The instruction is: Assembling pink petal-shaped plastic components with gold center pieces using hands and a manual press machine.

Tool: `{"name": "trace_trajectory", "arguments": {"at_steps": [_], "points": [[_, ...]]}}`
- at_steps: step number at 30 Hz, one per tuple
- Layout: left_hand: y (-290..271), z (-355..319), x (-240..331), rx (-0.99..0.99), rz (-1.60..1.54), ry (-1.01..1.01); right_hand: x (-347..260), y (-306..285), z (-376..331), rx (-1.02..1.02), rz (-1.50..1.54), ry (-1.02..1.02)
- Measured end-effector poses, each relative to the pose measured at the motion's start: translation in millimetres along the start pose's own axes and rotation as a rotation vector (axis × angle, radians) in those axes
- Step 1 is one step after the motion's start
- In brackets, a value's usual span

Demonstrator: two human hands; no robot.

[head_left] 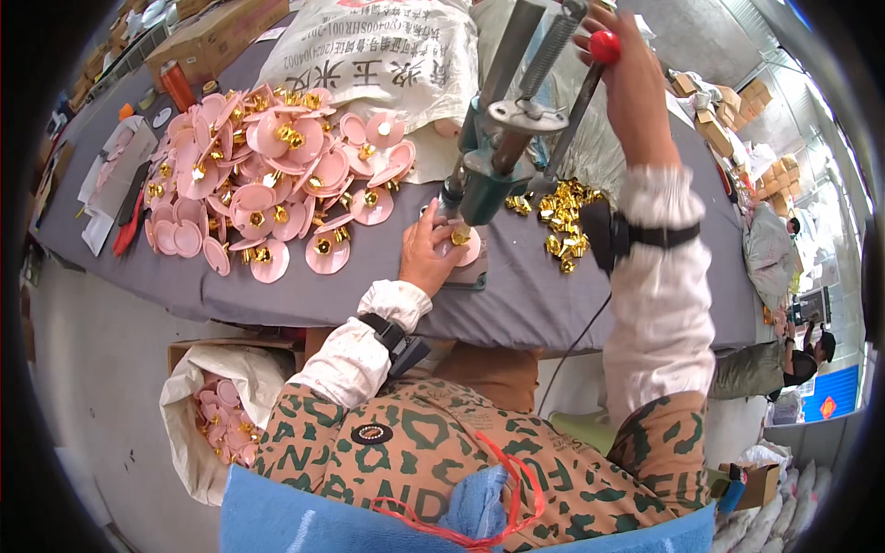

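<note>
The pink disc [474, 247] is under the green press [490, 189], close to the front of the table [544, 309], with a gold piece [460, 236] on it. The left hand [427, 253] has its thumb and fingers closed at the edge of this disc, probably so that it does not slip. The right hand [638, 97] is high at the lever [576, 120], with fingers bent behind the red knob [604, 46]; how tightly they grasp, I cannot tell. The height of this hand, I think, gives good force on the lever.

The loose gold pieces [565, 219] lie to the right of the press, and the heap of pink discs [267, 134] lies to the left, so both are within easy reach. This heap (many discs already carry gold parts) comes near the left hand and leaves little room there. Behind the press, a white sack [387, 60] limits the space. A thin cable [576, 350] hangs over the table edge and could catch the right sleeve [659, 304].
</note>
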State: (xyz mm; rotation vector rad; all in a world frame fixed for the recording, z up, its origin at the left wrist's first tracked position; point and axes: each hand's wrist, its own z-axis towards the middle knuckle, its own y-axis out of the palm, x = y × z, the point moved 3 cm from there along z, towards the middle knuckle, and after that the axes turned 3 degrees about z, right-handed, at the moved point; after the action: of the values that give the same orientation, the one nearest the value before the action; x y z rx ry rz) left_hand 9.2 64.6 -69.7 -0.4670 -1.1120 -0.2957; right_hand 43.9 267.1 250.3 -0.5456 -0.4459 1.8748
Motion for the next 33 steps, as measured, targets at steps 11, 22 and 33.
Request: {"name": "trace_trajectory", "arguments": {"at_steps": [11, 22, 33], "points": [[-4.4, 10.4, 13.3, 0.054, 0.170, 0.117, -103.2, -44.2, -95.5, 0.169, 0.841, 0.458], [-10.6, 5.3, 15.0, 0.041, 0.208, 0.137, -158.8, -18.0, -141.1, -0.448, 0.711, 1.663], [-5.5, 12.6, 20.0, 0.073, 0.143, 0.161, -130.6, 14.1, -254.9, -0.262, 0.587, 0.992]]}}
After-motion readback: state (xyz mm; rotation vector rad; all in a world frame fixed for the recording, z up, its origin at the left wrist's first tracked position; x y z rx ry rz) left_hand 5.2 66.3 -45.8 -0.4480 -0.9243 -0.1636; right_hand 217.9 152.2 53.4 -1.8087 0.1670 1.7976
